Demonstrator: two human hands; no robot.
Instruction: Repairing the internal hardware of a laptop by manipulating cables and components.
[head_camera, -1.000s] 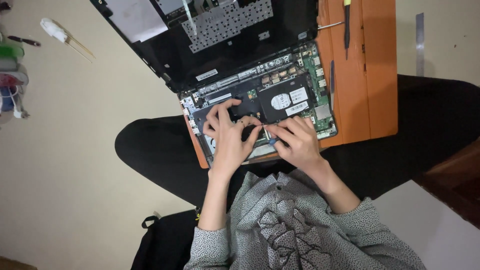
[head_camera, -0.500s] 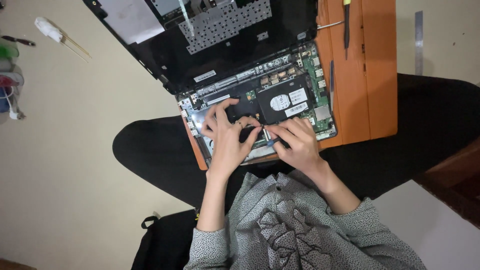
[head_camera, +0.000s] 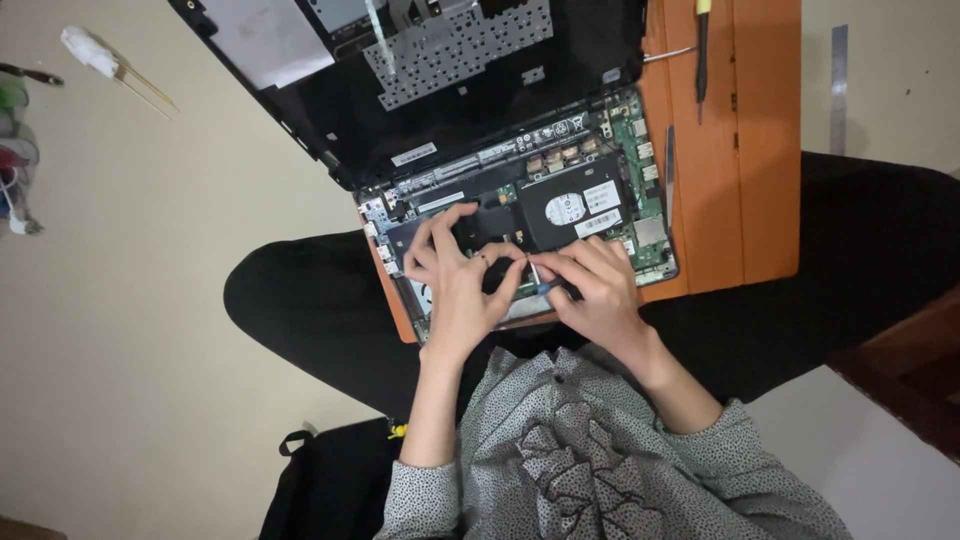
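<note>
Pretty dim, warm indoor light overall. The laptop (head_camera: 520, 190) innards are sharp enough, no real glare. Dark trousers swallow all detail, and the floor (head_camera: 150, 300) shows only soft, faint shadows.

A home floor serving as a makeshift repair spot: beige floor (head_camera: 130, 330), orange board (head_camera: 740, 170), screwdriver (head_camera: 702, 50), black bag (head_camera: 330, 485).

Opened laptop (head_camera: 520, 210), circuit board exposed, lies on an orange board (head_camera: 740, 150)
</note>
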